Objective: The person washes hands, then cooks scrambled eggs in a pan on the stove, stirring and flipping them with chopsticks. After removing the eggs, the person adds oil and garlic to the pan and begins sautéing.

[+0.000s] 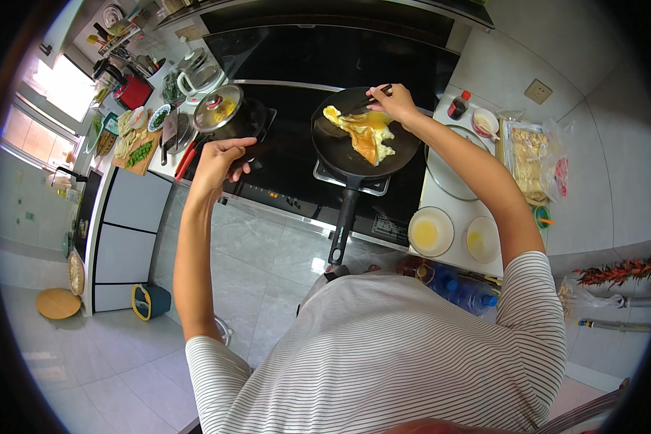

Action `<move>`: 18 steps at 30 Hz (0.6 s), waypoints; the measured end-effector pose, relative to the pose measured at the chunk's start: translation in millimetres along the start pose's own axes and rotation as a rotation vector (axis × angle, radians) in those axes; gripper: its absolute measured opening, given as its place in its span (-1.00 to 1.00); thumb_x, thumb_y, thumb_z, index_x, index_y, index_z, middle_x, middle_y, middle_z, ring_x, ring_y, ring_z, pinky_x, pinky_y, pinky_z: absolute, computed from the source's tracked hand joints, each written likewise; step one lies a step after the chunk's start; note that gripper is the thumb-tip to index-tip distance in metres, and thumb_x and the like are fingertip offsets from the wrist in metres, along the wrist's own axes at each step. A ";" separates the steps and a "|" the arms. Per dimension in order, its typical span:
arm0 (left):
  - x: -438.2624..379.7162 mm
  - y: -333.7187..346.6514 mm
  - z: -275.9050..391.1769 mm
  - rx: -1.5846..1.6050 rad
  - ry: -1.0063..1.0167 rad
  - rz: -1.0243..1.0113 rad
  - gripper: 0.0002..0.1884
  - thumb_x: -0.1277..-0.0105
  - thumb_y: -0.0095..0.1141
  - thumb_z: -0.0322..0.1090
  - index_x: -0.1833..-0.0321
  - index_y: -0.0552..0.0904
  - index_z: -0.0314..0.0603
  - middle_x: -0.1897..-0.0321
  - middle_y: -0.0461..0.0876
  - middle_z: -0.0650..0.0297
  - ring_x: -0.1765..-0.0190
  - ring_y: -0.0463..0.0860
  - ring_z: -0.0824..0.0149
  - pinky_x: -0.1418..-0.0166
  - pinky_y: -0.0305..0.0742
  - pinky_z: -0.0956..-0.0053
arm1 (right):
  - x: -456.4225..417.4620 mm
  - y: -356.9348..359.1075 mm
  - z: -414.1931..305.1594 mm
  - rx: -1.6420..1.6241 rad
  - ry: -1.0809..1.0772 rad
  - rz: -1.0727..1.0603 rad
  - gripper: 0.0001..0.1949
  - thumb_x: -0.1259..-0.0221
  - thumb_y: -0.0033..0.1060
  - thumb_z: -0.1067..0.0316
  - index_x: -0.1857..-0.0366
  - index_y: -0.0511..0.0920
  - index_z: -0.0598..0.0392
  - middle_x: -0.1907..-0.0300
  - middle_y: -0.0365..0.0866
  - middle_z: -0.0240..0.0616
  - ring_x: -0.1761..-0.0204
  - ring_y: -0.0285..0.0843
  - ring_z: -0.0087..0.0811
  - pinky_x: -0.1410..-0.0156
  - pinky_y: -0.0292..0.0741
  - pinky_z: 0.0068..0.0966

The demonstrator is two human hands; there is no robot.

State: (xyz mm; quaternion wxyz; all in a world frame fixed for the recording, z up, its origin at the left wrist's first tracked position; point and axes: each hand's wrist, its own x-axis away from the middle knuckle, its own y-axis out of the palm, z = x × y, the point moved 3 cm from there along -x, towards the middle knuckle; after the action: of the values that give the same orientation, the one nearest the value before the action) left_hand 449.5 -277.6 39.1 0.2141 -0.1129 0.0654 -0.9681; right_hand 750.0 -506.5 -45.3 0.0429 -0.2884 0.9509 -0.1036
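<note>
A black frying pan (331, 146) sits on the right burner of the black glass stove, its handle turned towards my body. Inside it lies a folded, partly browned egg (364, 138), with some yolk-yellow liquid at its upper right. My right hand (393, 103) is over the pan's far right side and grips dark chopsticks (362, 104), whose tips reach the egg. Over the stove's left part, my left hand (225, 160) hangs with its index finger stretched out and nothing visible in it. Close beyond it is a pot with a glass lid (218, 108), yellow food showing through.
Right of the stove are two bowls with yellow residue, a nearer bowl (431, 231) and another bowl (483, 239), a glass lid (450, 168) and a sauce bottle (458, 105). At left are a cutting board (135, 157) with chopped greens, a cleaver (170, 130) and a glass kettle (199, 73).
</note>
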 end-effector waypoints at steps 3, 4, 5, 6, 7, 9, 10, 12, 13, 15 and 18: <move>9.2 -12.6 6.7 -0.043 0.056 -0.003 -0.65 -0.34 -0.09 -0.45 -0.12 0.61 -0.41 0.59 0.60 0.21 0.71 0.35 0.56 0.63 0.20 0.71 | 8.4 2.4 -12.6 -0.106 -0.032 0.039 -0.76 -0.36 0.11 0.33 0.22 0.65 0.33 0.27 0.70 -0.10 0.28 0.75 -0.35 0.19 0.68 -0.60; 13.6 -15.6 10.9 -0.051 0.074 0.009 -0.65 -0.34 -0.08 -0.45 -0.12 0.61 -0.41 0.59 0.60 0.21 0.71 0.35 0.57 0.62 0.20 0.71 | 12.1 2.5 -18.1 -0.141 -0.041 0.056 -0.76 -0.37 0.10 0.34 0.21 0.65 0.34 0.26 0.70 -0.10 0.27 0.75 -0.35 0.18 0.68 -0.61; 18.6 -16.5 16.7 -0.046 0.090 0.017 -0.66 -0.34 -0.08 -0.46 -0.11 0.62 -0.41 0.60 0.60 0.20 0.72 0.35 0.56 0.63 0.21 0.70 | 16.2 1.6 -23.4 -0.177 -0.050 0.074 -0.76 -0.37 0.10 0.34 0.21 0.65 0.34 0.24 0.69 -0.10 0.25 0.74 -0.34 0.17 0.69 -0.61; 23.8 -16.8 24.0 -0.043 0.107 0.023 -0.67 -0.34 -0.07 -0.47 -0.10 0.62 -0.42 0.61 0.60 0.20 0.73 0.35 0.56 0.63 0.22 0.69 | 23.1 -1.0 -30.7 -0.207 -0.057 0.073 -0.76 -0.39 0.07 0.35 0.19 0.63 0.37 0.20 0.69 -0.09 0.21 0.74 -0.32 0.13 0.69 -0.61; 29.6 -17.2 31.2 -0.040 0.121 0.030 -0.67 -0.34 -0.06 -0.48 -0.10 0.62 -0.42 0.63 0.60 0.19 0.74 0.35 0.55 0.63 0.23 0.67 | 29.6 -4.4 -36.4 -0.236 -0.072 0.076 -0.74 -0.41 0.05 0.33 0.14 0.62 0.37 0.17 0.67 -0.06 0.17 0.73 -0.31 0.06 0.67 -0.60; 38.7 -10.9 48.4 -0.083 0.141 0.020 -0.67 -0.35 -0.06 -0.47 -0.11 0.62 -0.42 0.63 0.59 0.21 0.73 0.35 0.56 0.63 0.24 0.67 | 44.1 -18.5 -44.5 -0.293 -0.100 0.091 -0.69 -0.45 0.01 0.28 0.06 0.59 0.38 0.11 0.65 -0.01 0.07 0.71 -0.28 -0.06 0.65 -0.58; 39.6 -4.3 55.9 -0.110 0.140 0.001 -0.67 -0.35 -0.05 -0.47 -0.11 0.62 -0.41 0.63 0.59 0.21 0.73 0.35 0.56 0.63 0.24 0.67 | 51.4 -28.9 -43.9 -0.299 -0.115 0.121 -0.68 -0.45 0.02 0.26 0.04 0.57 0.38 0.08 0.64 0.00 0.05 0.70 -0.26 -0.08 0.64 -0.57; 36.6 13.9 65.0 -0.186 0.138 -0.035 -0.68 -0.35 -0.03 -0.47 -0.10 0.63 -0.40 0.62 0.59 0.23 0.71 0.37 0.57 0.61 0.25 0.68 | 61.9 -51.9 -26.9 -0.276 -0.098 0.143 -0.67 -0.44 0.03 0.24 0.03 0.57 0.37 0.08 0.64 -0.01 0.06 0.71 -0.26 -0.07 0.64 -0.58; 34.8 20.8 63.4 -0.219 0.124 -0.051 -0.68 -0.34 -0.02 -0.47 -0.10 0.63 -0.39 0.62 0.59 0.23 0.71 0.37 0.57 0.61 0.26 0.68 | 67.8 -58.7 -18.4 -0.252 -0.056 0.128 -0.67 -0.44 0.03 0.23 0.03 0.57 0.36 0.08 0.64 -0.02 0.06 0.71 -0.26 -0.06 0.65 -0.59; 27.2 35.1 57.0 -0.288 0.103 -0.095 -0.68 -0.33 -0.01 -0.47 -0.11 0.63 -0.38 0.62 0.59 0.24 0.70 0.38 0.58 0.60 0.27 0.68 | 79.4 -72.5 7.5 -0.246 0.091 0.132 -0.72 -0.42 0.04 0.28 0.09 0.59 0.34 0.14 0.65 -0.06 0.15 0.73 -0.30 0.05 0.67 -0.61; 26.4 51.2 49.9 -0.389 0.090 -0.099 -0.67 -0.30 -0.01 -0.46 -0.08 0.67 -0.32 0.64 0.60 0.26 0.69 0.43 0.57 0.55 0.34 0.66 | 90.4 -87.3 31.1 -0.159 0.196 0.106 -0.70 -0.45 -0.02 0.25 0.03 0.58 0.29 0.09 0.64 -0.06 0.13 0.72 -0.30 0.04 0.66 -0.60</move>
State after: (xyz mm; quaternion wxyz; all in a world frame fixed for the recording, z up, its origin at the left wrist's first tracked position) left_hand 459.0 -338.9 83.4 0.1373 -0.1119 0.2548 -0.9506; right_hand 726.5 -633.2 -58.2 -0.0678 -0.2286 0.9697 -0.0531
